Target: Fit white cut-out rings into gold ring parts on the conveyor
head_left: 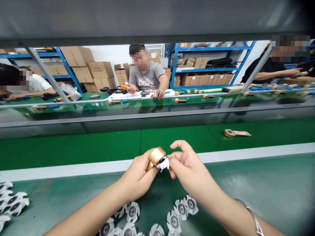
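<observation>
My left hand [140, 175] is closed around a gold-coloured housing [157, 155] with a round, ring-like head. A white fan wheel [163, 164] with curved blades sits tilted at the open side of the ring. On its right edge, my right hand [182, 160] pinches a blade between thumb and fingers, with the index finger raised and bent. Whether the wheel is seated in the ring cannot be seen. Below the hands, several white fan wheels with grey hubs, such as this loose fan wheel [174, 221], lie on the green work surface [246, 190].
More fan wheels [14, 203] lie at the far left. Beyond a pale rail [221, 156], another gold housing [230, 132] rests on the green belt [98, 141]. Across the line, a person in a grey shirt [150, 77] handles parts. A grey shelf [147, 19] hangs overhead.
</observation>
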{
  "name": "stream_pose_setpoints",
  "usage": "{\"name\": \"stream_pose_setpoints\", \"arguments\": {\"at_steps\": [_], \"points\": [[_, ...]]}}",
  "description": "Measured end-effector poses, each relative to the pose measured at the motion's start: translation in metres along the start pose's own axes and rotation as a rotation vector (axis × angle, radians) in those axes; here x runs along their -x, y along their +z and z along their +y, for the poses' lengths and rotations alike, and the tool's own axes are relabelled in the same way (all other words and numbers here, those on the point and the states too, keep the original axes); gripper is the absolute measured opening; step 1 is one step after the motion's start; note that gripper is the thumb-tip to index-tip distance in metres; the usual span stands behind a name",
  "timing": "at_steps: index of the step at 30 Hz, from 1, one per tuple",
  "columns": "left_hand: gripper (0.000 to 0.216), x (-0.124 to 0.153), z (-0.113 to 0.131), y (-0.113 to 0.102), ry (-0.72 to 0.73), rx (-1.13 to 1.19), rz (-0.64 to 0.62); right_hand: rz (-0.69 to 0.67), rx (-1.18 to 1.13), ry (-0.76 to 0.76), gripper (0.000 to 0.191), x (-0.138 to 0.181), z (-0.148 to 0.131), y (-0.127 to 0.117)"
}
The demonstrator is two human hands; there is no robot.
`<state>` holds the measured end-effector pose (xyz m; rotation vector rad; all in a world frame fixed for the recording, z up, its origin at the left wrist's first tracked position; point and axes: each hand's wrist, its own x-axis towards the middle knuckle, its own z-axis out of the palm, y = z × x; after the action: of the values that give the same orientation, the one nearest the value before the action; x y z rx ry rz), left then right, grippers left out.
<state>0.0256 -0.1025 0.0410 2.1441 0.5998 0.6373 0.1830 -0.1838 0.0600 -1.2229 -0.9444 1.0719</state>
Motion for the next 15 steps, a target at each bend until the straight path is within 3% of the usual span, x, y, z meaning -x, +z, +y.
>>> {"name": "stream_pose_setpoints", "arguments": {"at_steps": [7,15], "points": [[0.049,0.0,-0.005,-0.004,0.036,-0.134,-0.029,-0.044,-0.085,0.063,0.035,-0.003,-0.003,0.0],[0.052,0.006,-0.02,-0.005,0.151,-0.43,0.004,-0.01,-0.151,-0.02,0.033,-0.004,0.011,0.004]]}}
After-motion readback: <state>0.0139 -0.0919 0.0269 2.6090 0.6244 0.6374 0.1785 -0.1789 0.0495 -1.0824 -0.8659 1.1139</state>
